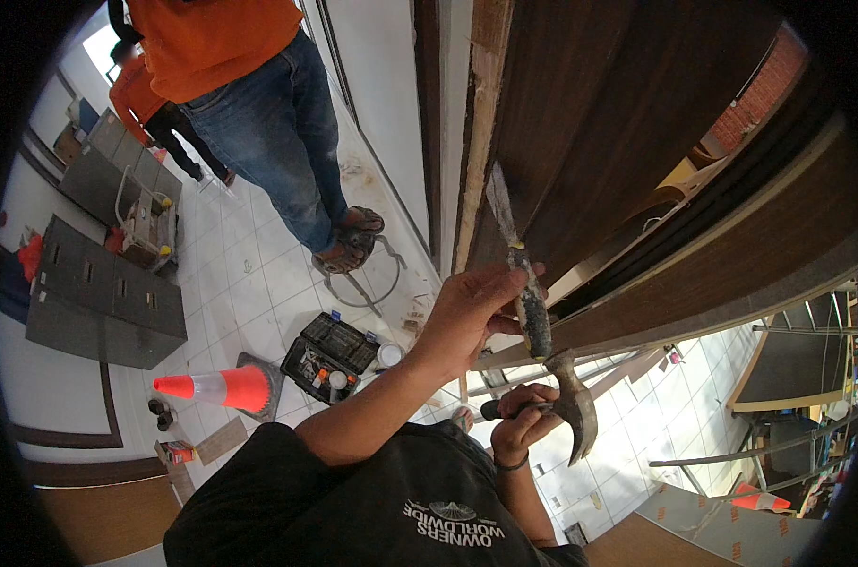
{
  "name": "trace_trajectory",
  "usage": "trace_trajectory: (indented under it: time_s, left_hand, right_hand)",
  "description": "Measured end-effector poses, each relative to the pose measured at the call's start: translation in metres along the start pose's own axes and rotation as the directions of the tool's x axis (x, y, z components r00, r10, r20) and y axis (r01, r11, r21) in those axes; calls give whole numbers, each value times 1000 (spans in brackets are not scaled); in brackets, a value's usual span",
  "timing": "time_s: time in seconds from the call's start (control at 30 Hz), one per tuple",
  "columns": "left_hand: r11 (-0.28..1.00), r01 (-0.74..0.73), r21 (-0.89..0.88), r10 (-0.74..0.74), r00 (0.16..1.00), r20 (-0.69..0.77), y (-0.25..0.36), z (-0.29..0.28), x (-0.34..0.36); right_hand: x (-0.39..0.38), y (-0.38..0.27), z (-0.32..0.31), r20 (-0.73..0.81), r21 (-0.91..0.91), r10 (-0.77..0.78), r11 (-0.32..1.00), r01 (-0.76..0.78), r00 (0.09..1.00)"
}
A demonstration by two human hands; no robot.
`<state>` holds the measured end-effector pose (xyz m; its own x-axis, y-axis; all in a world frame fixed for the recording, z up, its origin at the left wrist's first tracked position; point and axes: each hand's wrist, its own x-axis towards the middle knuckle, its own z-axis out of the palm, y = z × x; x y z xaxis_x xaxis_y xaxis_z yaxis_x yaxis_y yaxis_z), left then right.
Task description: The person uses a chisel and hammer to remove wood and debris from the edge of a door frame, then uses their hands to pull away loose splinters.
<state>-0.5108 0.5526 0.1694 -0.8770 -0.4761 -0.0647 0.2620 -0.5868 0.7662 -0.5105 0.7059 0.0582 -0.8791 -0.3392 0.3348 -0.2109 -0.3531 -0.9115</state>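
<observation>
My left hand [481, 307] is closed around the dark, worn handle of a chisel [533, 317]. Its whitish, flat blade points up and away, the tip lying against a dark brown wood panel [561, 123] near a rough, pale wooden edge [481, 132]. My right hand [523, 420], lower down, grips a claw hammer [575, 411] by its handle. The hammer's face is at the butt end of the chisel's handle; whether they touch I cannot tell. The claw curves down toward me.
A person in an orange top and jeans [259, 104] stands on a small stool [368, 283] ahead; another person [141, 94] is farther back. An open toolbox [330, 354] and a traffic cone [216, 387] stand on the tiled floor. Grey cabinets [108, 293] line the left.
</observation>
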Motion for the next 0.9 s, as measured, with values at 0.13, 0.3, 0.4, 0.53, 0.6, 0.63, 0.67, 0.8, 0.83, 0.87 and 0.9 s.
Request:
trace_trajectory:
  time_s: [0.13,0.3,0.4,0.53,0.6,0.63,0.67,0.8,0.83,0.87,0.9]
  left_hand:
    - [1000,5,-11,-4,999,46,-6,-4,5]
    - [1000,-8,-16,8,1000,3,-5,0,4]
    - [1000,-11,-10,11,1000,8,-4,1,4]
    - [1000,-8,-6,8,1000,2,-3,0,3]
    - [1000,-5,-9,5,1000,-3,-3,0,3]
    - [1000,-4,-12,3,1000,-6,-3,0,3]
    - [1000,-3,-12,2,1000,-7,-2,1,3]
    - [1000,-8,-7,8,1000,-11,-2,0,4]
    - [1000,-6,-7,6,1000,-8,-2,-1,4]
    - [1000,-6,-8,6,1000,-9,-2,0,4]
    - [1000,-11,-19,11,1000,-11,-2,1,4]
  right_hand:
    - [2,-4,2,-14,2,20,1000,-20,1000]
    - [2,-5,0,4,-7,20,1000,-20,1000]
    - [3,-2,0,-11,-1,22,1000,-22,1000]
    - [4,0,0,23,2,-44,999,44,999]
    - [3,4,-2,28,-2,-48,999,48,998]
    - [3,6,-3,32,-7,-54,999,54,998]
    - [3,6,-3,32,-7,-53,999,53,998]
    - [4,3,-4,56,-10,-23,1000,24,998]
    - [5,2,-4,65,-11,-26,1000,26,998]
    - [5,2,-3,65,-12,-24,1000,25,998]
    - [5,2,-2,50,-22,-29,999,31,998]
